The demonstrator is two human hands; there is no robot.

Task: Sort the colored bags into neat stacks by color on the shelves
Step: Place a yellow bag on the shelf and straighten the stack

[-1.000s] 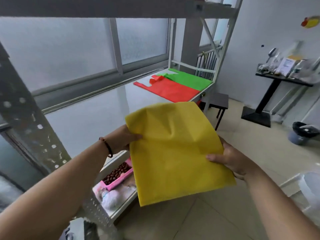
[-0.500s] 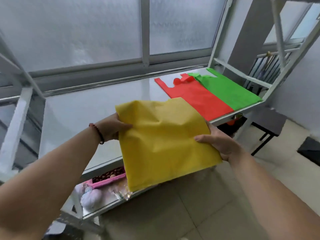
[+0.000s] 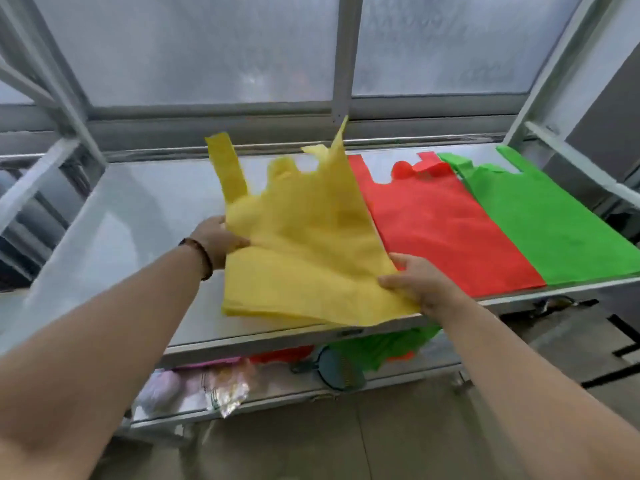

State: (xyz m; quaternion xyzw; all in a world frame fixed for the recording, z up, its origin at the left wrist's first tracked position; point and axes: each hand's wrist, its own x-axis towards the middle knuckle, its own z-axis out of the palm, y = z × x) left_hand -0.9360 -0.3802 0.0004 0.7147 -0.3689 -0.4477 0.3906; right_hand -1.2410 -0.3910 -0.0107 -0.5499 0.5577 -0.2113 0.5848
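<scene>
Yellow cloth filled the middle of the view: a yellow bag, or possibly a few held together since its near edge looked layered, was held between both hands above the shelf, its handles sticking up toward the window. The left hand gripped the bag's left edge, thumb on top and fingers curled beneath; the right hand pinched the near right corner, thumb over the cloth, fingers hidden under it. Just right of the yellow bag, a red bag lay flat on the shelf, and right of that, touching it along one side, lay a green bag; the yellow bag's right edge overlapped the red one's left edge from this angle. The near edge of the yellow bag seemed to touch or nearly touch the shelf, while its far part rode up off the surface. By my reading, the step in hand was laying yellow down as a third colour beside red. The next move would call for lowering the bag flat on the bare shelf left of the red bag, clear of it, with near edges in line, then smoothing the raised handles down. Below the shelf, a lower tier held more green and red cloth, a dark round object and some pale packets, so sorting looked unfinished. No brand, label or writing could be read on any bag or on the shelf.
</scene>
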